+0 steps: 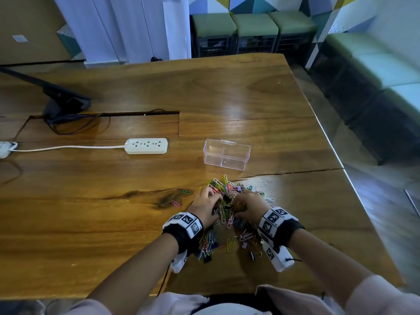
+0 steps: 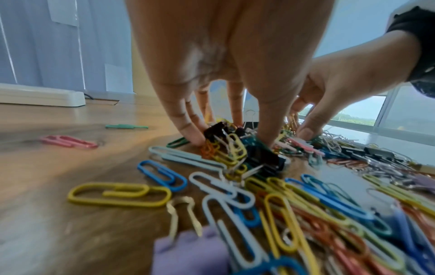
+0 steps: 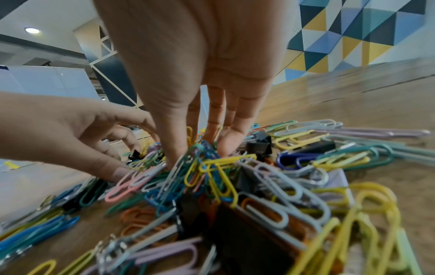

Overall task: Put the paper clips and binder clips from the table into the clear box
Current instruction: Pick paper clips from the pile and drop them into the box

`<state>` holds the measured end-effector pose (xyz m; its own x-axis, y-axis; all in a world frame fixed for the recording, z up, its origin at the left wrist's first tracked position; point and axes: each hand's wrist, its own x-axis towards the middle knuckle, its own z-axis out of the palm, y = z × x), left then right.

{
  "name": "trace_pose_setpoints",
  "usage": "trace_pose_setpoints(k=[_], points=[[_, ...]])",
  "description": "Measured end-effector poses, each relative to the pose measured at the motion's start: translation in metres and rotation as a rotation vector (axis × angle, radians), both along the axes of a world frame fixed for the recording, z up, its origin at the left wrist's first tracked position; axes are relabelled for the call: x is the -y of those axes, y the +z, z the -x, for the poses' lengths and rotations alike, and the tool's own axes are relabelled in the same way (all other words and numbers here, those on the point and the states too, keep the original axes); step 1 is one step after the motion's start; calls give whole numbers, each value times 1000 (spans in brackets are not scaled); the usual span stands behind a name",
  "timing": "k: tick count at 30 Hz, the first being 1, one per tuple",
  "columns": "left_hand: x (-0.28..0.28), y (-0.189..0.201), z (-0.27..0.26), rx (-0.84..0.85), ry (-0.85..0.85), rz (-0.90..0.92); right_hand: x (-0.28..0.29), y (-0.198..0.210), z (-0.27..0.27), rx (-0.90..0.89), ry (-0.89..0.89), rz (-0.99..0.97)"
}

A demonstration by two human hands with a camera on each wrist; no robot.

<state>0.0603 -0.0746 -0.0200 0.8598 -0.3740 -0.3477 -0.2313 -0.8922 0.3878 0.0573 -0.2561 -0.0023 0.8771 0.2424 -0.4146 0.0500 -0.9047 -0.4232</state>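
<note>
Raking w/ both sets of fingers: left hand (image 2: 226, 61) fingertips (image 2: 193, 134) curled down onto a black binder clip (image 2: 266, 160) and yellow paper clips (image 2: 230, 148); right hand (image 3: 200, 65) fingers spread narrow, tips dug into the pile (image 1: 227, 214), nothing lifted yet. Handling, est.: clips light, stiff, slick, prone to tangle, so scoop from under pile edges w/ 2 cupped hands. Strays: 2 clips left of pile, green (image 1: 185, 191) and pink (image 1: 176, 203). Clear box (image 1: 226, 154): beyond pile, nothing visible inside; lid state unclear.
</note>
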Motion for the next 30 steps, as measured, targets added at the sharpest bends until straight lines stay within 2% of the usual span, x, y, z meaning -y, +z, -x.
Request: trace_pose_setpoints(k=[6, 16, 21, 27, 30], points=[[-5, 0, -7, -4, 37, 104, 7, 1, -1, 32, -10, -17], [-13, -2, -12, -72, 247, 293, 21, 3, -4, 67, -147, -86], [-16, 1, -13, -69, 266, 315, 27, 20, -14, 96, -177, -177], [-20, 3, -14, -52, 305, 358, 31, 51, -46, 66, -307, -320], [-22, 1, -14, -60, 299, 399, 30, 69, -65, 118, -382, -377]])
